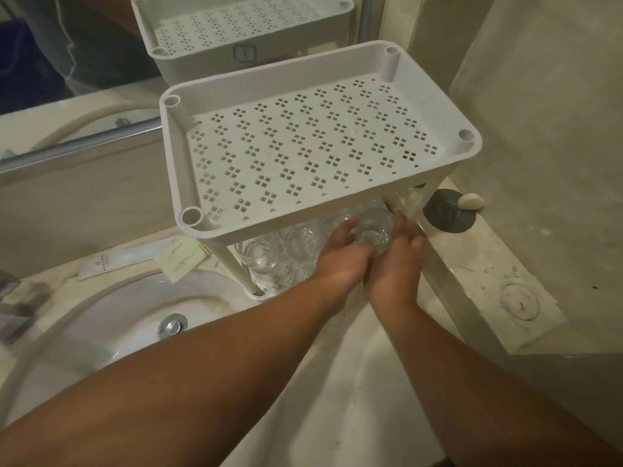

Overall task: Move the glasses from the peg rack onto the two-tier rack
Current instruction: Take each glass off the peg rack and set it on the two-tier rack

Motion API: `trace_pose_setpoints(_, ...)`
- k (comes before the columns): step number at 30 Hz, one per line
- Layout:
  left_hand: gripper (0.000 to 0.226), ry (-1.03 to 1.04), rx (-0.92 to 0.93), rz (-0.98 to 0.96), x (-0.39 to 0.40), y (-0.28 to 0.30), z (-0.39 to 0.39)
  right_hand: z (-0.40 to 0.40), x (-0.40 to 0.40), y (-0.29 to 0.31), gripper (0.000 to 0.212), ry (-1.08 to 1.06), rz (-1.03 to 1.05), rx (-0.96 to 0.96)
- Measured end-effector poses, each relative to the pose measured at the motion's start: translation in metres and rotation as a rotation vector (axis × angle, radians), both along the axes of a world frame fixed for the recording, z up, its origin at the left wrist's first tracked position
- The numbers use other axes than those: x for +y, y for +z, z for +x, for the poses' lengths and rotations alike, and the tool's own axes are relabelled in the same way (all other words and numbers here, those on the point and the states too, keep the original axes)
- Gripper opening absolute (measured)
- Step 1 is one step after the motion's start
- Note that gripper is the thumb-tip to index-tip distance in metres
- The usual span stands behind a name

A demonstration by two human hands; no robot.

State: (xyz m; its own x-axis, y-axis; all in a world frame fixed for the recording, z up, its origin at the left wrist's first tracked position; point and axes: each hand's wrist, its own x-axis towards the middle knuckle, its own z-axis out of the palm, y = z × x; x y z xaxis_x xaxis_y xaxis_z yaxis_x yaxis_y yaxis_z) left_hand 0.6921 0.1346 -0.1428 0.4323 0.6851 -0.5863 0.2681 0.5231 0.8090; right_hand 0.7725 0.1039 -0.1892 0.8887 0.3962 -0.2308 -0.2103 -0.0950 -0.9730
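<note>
White two-tier rack [175,156] fills centre frame on a pale worktop [337,365], top tier perforated and bare. Both hands reach under the top tier at lower right of the rack: left hand [340,261] and right hand [397,264] cup one clear glass [374,227] between them, fingers curled around its sides, so both grips are closed on that glass. It sits at the lower tier's right end; can't tell if it rests on the tier or hangs just above. More glasses [296,239] stand upright in a row to its left on the lower tier. Sink basin [101,325] lower left, paper sachets [182,257] beside it, grey round lid [450,214] and a pale pebble-like object [470,201] right of the rack.
</note>
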Motion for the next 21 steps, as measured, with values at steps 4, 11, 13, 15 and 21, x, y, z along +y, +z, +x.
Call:
trace_pose_setpoints(4,0.076,-0.029,0.038,0.034,0.0,-0.001,0.001,-0.001,0.008,-0.006,0.04,-0.06,0.193,0.25)
trace_pose_setpoints(11,0.066,-0.069,0.055,0.048,0.001,0.0,-0.001,-0.002,0.01,-0.01,0.039,-0.061,0.123,0.223)
trace_pose_setpoints(13,0.063,-0.08,0.056,0.049,0.001,-0.001,-0.001,-0.002,0.011,-0.012,0.036,-0.076,0.1,0.187)
trace_pose_setpoints(15,0.064,-0.086,0.044,0.051,0.002,-0.002,-0.001,-0.002,0.012,-0.014,0.032,-0.086,0.071,0.157)
trace_pose_setpoints(21,0.073,-0.125,0.012,0.066,0.004,-0.003,-0.005,-0.003,0.01,-0.01,0.036,-0.068,0.137,0.21)
